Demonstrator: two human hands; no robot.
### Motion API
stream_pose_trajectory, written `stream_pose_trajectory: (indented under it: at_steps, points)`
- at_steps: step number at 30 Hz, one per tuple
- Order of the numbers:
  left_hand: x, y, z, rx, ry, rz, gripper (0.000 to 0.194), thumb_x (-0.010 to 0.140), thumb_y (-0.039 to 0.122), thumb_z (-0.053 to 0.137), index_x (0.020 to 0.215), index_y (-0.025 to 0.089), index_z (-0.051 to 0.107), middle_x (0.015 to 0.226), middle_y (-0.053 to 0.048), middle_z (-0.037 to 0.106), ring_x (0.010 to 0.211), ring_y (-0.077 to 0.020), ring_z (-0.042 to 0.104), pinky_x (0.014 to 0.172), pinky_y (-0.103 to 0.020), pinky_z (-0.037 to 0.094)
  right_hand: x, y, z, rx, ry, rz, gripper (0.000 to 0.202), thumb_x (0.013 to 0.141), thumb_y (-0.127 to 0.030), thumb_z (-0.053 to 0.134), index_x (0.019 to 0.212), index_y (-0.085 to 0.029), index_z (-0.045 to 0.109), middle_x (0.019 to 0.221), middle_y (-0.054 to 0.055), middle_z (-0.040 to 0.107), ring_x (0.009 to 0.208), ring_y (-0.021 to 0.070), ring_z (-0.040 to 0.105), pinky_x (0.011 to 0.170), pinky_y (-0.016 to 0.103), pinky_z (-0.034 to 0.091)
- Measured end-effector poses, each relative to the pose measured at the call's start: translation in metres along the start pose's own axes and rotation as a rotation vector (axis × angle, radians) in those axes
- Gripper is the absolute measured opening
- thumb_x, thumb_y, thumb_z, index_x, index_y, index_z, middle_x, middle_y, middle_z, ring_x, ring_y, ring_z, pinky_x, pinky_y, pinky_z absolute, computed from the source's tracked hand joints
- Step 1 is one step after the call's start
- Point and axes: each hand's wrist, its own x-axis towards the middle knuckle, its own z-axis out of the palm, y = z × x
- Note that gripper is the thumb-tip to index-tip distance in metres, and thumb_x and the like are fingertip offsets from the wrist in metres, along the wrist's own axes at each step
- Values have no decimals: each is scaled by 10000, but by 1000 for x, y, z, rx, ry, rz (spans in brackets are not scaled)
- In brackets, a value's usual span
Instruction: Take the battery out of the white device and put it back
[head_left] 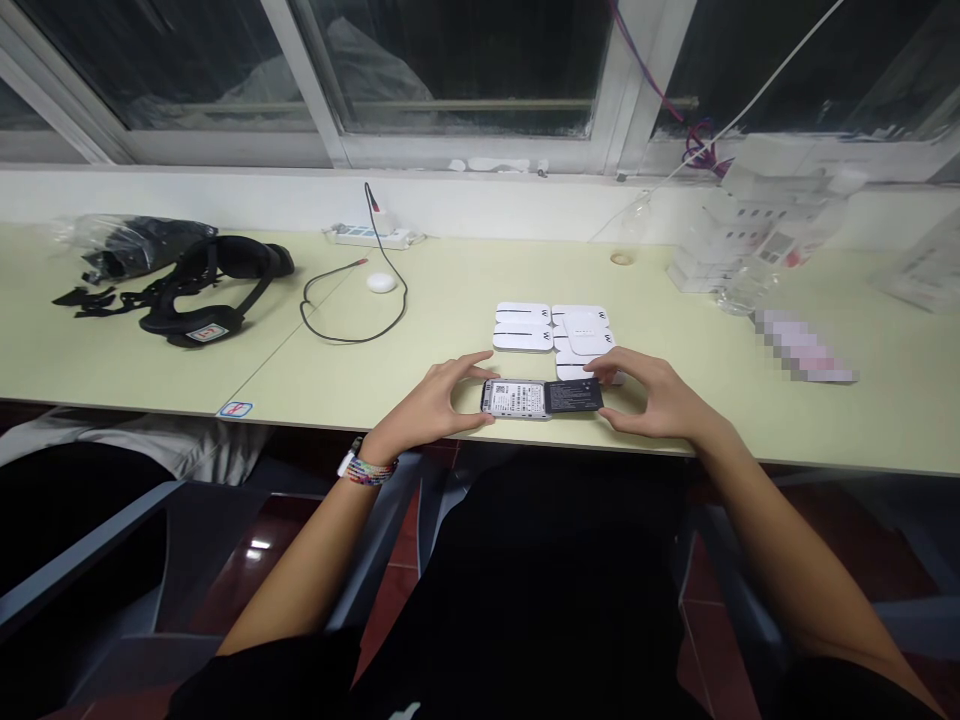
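A small electronic device [517,399] lies at the front edge of the table, its back open and a white printed label with a square code showing inside. My left hand [435,400] grips its left end between thumb and fingers. At the other end a flat black battery [574,396] with fine print meets the device's right side. My right hand [651,396] pinches the battery by its right end, thumb below and fingers above. Just beyond are several white cases [523,327] with dark stripes and logos, and a white square cover [586,334] rests on top of them.
Left of the cases, a black cable [352,340] curls around a white rounded object [381,283] near a power strip [371,237]. Black headgear [196,322] sits farther left. White boxes [739,235], a clear bottle [746,288] and a blurred-out paper [804,348] stand or lie at right.
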Motion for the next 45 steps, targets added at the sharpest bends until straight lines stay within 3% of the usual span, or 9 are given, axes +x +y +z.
stream_pose_trajectory:
  at_steps: [16, 22, 32, 38, 45]
  points:
    - [0, 0, 0, 6, 1, 8, 866, 928, 440, 835, 1681, 369, 414, 1514, -35, 726, 1492, -349, 558, 1261, -569, 387, -1, 0, 0, -10, -2, 2, 451, 874, -259, 787, 1300, -314, 651, 1134, 46, 758, 960, 276, 736, 883, 491, 662]
    - [0, -2, 1, 11, 7, 14, 853, 932, 454, 825, 1678, 361, 422, 1509, -39, 730, 1497, -354, 557, 1260, -568, 382, -1, 0, 1, -8, 59, -11, 432, 897, -275, 789, 1313, -319, 685, 1172, 47, 788, 990, 289, 769, 925, 512, 667]
    - [1, 0, 0, 13, 2, 9, 865, 927, 429, 831, 1681, 353, 415, 1502, -28, 735, 1491, -349, 549, 1252, -538, 382, 21, -9, 7, 21, 135, -121, 325, 926, -260, 781, 1242, -319, 730, 1155, 57, 790, 1049, 300, 765, 914, 497, 658]
    - [1, -1, 1, 17, -3, 19, 866, 934, 440, 825, 1686, 349, 405, 1509, -38, 732, 1487, -352, 559, 1249, -531, 377, 52, -17, 8, 46, 52, -156, 219, 929, -278, 772, 1144, -304, 735, 1114, 62, 762, 1027, 292, 738, 913, 472, 623]
    - [0, -2, 0, 11, -10, 8, 851, 946, 446, 821, 1682, 342, 408, 1518, -34, 720, 1495, -348, 538, 1252, -512, 376, 96, -37, 22, 77, -174, -138, 169, 938, -306, 746, 1099, -255, 734, 1108, 54, 735, 1003, 250, 688, 897, 398, 529]
